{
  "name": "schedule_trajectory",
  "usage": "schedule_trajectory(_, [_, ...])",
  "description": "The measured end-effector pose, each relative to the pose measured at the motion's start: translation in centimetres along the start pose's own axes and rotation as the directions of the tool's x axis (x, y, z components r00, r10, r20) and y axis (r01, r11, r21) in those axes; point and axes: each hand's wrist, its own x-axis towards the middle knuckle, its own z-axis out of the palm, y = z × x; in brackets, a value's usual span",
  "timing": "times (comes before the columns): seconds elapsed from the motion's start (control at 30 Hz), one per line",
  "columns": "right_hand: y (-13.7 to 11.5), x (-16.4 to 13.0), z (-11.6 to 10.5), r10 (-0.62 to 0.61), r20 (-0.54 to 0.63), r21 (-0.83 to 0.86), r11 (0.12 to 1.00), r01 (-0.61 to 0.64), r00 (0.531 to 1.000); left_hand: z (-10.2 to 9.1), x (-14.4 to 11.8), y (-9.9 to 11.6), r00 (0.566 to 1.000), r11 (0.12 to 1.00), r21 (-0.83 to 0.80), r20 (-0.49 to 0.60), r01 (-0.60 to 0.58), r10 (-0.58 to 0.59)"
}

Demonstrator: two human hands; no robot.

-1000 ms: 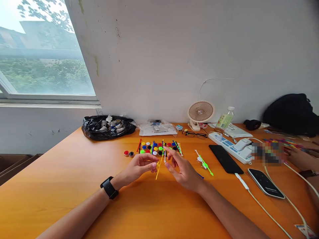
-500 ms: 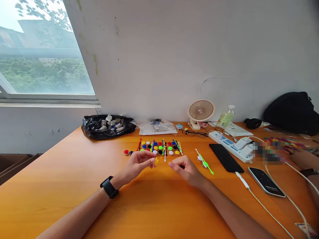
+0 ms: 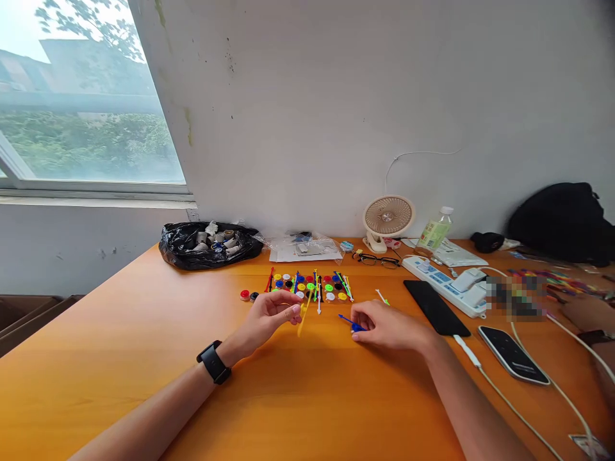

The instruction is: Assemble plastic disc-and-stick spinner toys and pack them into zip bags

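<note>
My left hand (image 3: 271,315) pinches a yellow arrow spinner (image 3: 304,314) between thumb and fingertips above the table; its long pointer is smeared by motion. To the right, my right hand (image 3: 384,325) has its fingers closed on a blue arrow spinner (image 3: 356,326), whose slim pointer sticks out leftward; part of it is hidden by the fingers. Beyond both hands lie rows of coloured round discs (image 3: 330,296) and thin plastic arrows, with a white arrow (image 3: 319,306) pointing toward me. Behind my right hand shows the end of a white arrow (image 3: 381,296).
A red disc (image 3: 245,295) sits left of the rows. Farther back are a black bag (image 3: 192,259), a fan (image 3: 388,216), glasses (image 3: 377,260) and a bottle (image 3: 436,230). A power strip (image 3: 435,278), phone (image 3: 430,307) and cables lie right, near another person's hand (image 3: 583,317).
My right hand has turned and now grips a blue arrow spinner, covering most of the white and green arrows beside it. The yellow spinner's pointer now shows, slanting down from my left hand.
</note>
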Motion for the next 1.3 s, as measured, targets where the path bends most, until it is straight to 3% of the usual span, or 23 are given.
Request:
schedule_trajectory(0.2, [-3.8, 0.7, 1.8, -0.167, -0.123, 0.047, 0.984, 0.173, 0.978, 0.0, 0.0, -0.2, 0.999, 0.999, 0.026, 0.006, -0.038, 0.038])
schedule_trajectory(0.33, [-3.5, 0.5, 0.9, -0.193, -0.335, 0.059, 0.972, 0.225, 0.922, 0.1, 0.0, -0.8, 0.998, 0.991, 0.117, -0.027, -0.057, 0.061])
schedule_trajectory(0.43, [-3.0, 0.5, 0.2, -0.191, -0.433, 0.052, 0.97, 0.236, 0.881, 0.5, 0.0, -1.3, 0.994, 0.963, 0.254, -0.03, -0.09, 0.101])
schedule_trajectory(0.57, [-3.1, 0.4, 0.0, -0.195, -0.449, 0.046, 0.97, 0.24, 0.872, 0.9, 0.0, -1.8, 0.994, 0.932, 0.35, -0.003, -0.098, 0.106])
schedule_trajectory(0.83, [-3.5, 0.4, 0.2, -0.207, -0.505, 0.011, 0.969, 0.246, 0.838, 0.8, 0.0, -1.4, 0.991, 0.943, 0.314, -0.035, -0.114, 0.132])
schedule_trajectory(1.0, [-3.4, 0.3, 0.5, -0.191, -0.445, 0.024, 0.974, 0.225, 0.875, 0.6, -0.1, -1.1, 0.991, 0.966, 0.246, -0.078, -0.085, 0.107])
schedule_trajectory(1.17, [-3.6, 0.2, 1.4, -0.197, -0.159, 0.111, 0.97, 0.215, 0.968, 0.5, -0.2, -1.2, 0.992, 0.965, 0.255, -0.089, -0.066, 0.092])
schedule_trajectory(1.3, [-3.9, 0.6, 2.2, -0.244, -0.068, 0.195, 0.948, 0.253, 0.967, 0.6, -0.2, -1.2, 0.993, 0.964, 0.259, -0.083, -0.064, 0.088])
